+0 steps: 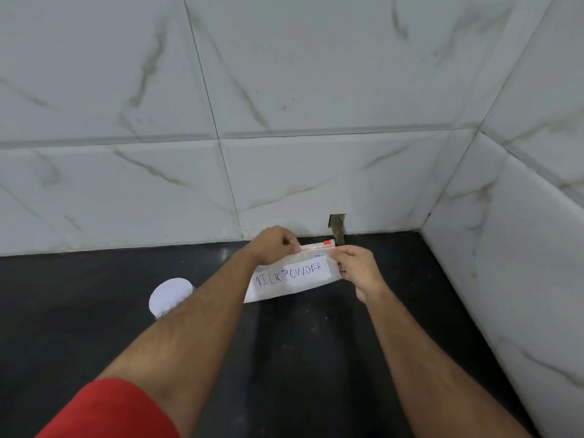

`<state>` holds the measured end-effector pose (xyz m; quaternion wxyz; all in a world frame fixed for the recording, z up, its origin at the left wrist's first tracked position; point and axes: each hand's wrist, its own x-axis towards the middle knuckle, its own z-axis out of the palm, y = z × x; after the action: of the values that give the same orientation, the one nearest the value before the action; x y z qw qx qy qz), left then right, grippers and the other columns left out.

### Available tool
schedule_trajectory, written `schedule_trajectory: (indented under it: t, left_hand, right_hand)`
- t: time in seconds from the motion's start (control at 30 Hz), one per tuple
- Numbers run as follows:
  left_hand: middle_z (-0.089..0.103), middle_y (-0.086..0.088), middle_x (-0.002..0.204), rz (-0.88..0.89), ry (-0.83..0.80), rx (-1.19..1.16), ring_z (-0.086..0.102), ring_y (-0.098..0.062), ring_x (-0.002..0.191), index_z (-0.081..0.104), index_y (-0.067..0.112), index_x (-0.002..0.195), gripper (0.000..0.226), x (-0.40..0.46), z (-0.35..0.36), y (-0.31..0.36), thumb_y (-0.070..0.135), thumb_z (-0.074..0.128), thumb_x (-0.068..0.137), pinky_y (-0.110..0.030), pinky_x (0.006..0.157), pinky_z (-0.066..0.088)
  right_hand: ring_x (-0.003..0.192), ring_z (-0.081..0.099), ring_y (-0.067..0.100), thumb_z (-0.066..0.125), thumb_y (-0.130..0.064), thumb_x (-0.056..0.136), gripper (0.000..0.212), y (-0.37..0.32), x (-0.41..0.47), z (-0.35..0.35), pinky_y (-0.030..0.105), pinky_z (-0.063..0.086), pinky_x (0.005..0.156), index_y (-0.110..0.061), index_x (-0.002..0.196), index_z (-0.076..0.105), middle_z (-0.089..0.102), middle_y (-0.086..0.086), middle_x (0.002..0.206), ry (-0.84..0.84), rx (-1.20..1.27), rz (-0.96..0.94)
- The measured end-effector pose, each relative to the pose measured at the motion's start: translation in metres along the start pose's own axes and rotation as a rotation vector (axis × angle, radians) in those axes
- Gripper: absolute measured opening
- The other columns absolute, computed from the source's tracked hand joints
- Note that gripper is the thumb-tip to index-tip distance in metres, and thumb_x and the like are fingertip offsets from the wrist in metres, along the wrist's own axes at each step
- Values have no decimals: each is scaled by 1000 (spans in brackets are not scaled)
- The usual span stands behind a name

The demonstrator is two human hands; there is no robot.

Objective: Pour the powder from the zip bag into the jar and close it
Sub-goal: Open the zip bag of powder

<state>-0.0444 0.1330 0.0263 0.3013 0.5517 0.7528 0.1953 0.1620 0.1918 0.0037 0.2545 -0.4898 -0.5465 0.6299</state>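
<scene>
From the head view, the left hand [274, 245] and right hand [357, 267] each pinched an upper corner of the zip bag [292, 278] labelled "MILK POWDER" above the black counter [94, 298], a white round lid [170, 297] lying left of it.

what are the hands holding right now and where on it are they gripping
Both hands hold the zip bag labelled MILK POWDER: left hand pinches its top zip strip, right hand its right edge.
</scene>
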Motion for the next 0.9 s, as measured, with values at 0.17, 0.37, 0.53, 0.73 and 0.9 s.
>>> schedule_trajectory:
  t: [0.17,0.37,0.53,0.73,0.9]
  left_hand:
    - [68,3,91,76,21,-46,58,-11,81,73,10,95,15,-42,-28,22,23,65,95,-21,73,47]
    - [72,0,87,142,-11,-122,63,-8,78,76,7,99,17,-94,-61,56,21,69,93,-23,78,51]
    - [71,-6,87,163,-80,-184,60,-14,77,76,5,96,18,-130,-70,69,22,69,93,-29,76,49]
    - [73,-2,87,132,-152,-224,65,-10,79,75,14,88,9,-148,-48,57,18,69,93,-27,84,52]
    - [75,0,93,96,-83,-151,65,-7,82,75,10,95,13,-151,-15,48,20,67,93,-28,84,52]
  right_hand:
    - [78,73,18,66,-15,95,13,-25,-40,-4,38,59,73,-5,100,73,78,10,93,-54,44,-85]
    - [69,67,22,67,-15,93,11,-55,-92,-12,35,57,64,-4,92,70,74,11,82,-116,122,-180]
    - [73,66,25,69,-17,92,10,-65,-129,-18,34,59,61,-9,88,70,72,13,86,-165,138,-217]
    - [66,70,19,71,-19,92,14,-44,-150,-15,30,55,52,-6,95,71,76,13,87,-176,111,-113]
    - [67,72,20,69,-19,93,15,-14,-156,-12,31,55,57,-7,100,72,78,12,88,-59,98,-85]
